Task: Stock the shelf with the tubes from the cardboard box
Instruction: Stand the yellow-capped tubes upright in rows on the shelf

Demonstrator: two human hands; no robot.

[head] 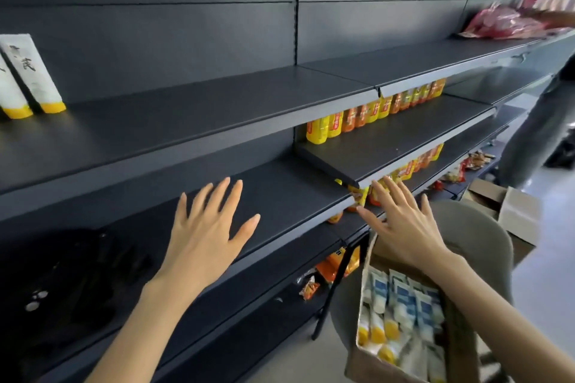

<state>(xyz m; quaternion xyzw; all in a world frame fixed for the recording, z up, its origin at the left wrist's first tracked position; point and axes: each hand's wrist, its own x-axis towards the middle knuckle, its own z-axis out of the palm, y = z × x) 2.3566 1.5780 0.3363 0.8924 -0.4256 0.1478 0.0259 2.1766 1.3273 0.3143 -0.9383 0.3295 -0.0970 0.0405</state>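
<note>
White, yellow-capped tubes fill the cardboard box; two stand on the shelf.

The cardboard box holding tubes lies below the right hand. Two standing tubes sit on the shelf up-left of the left hand; bottles stand beyond the right hand.

Spotted two white tubes on the upper shelf, far left. Two hands up: left hand, right hand. Two boxes: one cardboard box stuffed with boxed tubes, way too jumbled to tally, plus one floor box. Two rows of yellow-orange bottles, roughly a dozen in the upper, lower half hidden. One heap of pink packets.
</note>
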